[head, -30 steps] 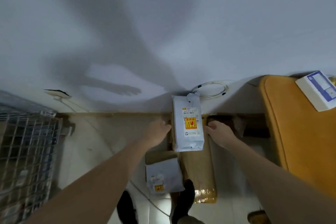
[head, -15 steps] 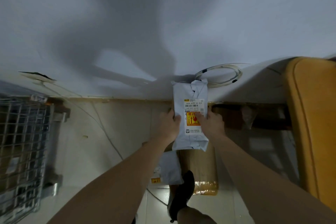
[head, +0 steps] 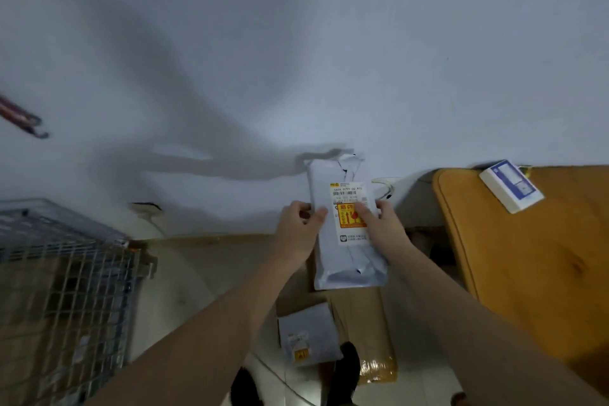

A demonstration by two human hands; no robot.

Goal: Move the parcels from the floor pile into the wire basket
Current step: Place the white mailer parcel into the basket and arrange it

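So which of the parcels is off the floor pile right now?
The tall white parcel with the orange sticker, gripped by left hand and right hand; the others lie below.

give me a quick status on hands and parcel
Both hands, left and right, grip white parcel, lifted off pile. Wire basket off to left. Nothing seen in the way.
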